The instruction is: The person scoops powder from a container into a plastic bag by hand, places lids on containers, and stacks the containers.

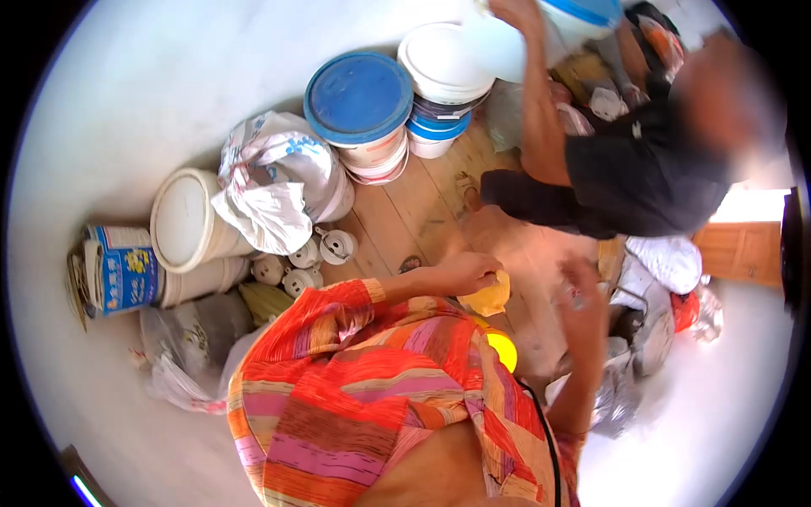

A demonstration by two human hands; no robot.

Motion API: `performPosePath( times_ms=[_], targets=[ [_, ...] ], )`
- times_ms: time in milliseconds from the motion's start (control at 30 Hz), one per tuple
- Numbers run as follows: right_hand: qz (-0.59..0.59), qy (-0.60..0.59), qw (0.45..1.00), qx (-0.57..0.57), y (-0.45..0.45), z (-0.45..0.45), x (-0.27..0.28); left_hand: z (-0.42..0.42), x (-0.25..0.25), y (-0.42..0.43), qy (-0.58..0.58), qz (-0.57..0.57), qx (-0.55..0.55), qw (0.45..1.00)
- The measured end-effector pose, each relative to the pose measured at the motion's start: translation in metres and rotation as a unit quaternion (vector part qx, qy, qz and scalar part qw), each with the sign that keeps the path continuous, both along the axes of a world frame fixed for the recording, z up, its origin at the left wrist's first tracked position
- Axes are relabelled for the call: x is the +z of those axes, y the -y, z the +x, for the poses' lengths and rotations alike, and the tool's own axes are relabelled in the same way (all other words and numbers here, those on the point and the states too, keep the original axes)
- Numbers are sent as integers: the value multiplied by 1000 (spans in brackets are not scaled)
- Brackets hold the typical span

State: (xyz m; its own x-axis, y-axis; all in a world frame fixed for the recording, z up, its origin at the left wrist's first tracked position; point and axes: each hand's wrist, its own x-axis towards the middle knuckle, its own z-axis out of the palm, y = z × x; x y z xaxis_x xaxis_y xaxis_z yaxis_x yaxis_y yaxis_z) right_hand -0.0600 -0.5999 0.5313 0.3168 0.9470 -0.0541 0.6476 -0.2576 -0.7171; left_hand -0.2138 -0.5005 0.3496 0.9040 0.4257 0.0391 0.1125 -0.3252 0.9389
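Observation:
My left hand [475, 272] is closed on the edge of a yellow-orange cup-like thing [490, 294], whose exact kind I cannot make out. Just below it, partly hidden by my striped sleeve and clothing, shows a bright yellow rounded object [503, 348]. To the right, my right hand [579, 283] is raised over the wooden floor, apart from the yellow-orange thing. Its fingers are smeared by motion, so I cannot see whether they hold anything.
Ahead on the right, another person in dark clothes [634, 169] reaches toward a whitish bucket [498, 42]. Lidded buckets [359, 97] line the wall, beside a plastic-bag-covered bucket [270, 169]. White round fittings [338, 247] lie on the floor [414, 194]. Bags [663, 262] sit at right.

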Motion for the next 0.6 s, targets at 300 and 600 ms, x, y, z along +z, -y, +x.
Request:
performPosePath(
  times_ms=[300, 600],
  targets=[
    [441, 58, 864, 236, 21, 31, 162, -27, -45, -3, -91, -25, 50, 994],
    [497, 175, 806, 270, 4, 11, 168, -27, -37, -12, -94, -19, 114, 989]
  ],
)
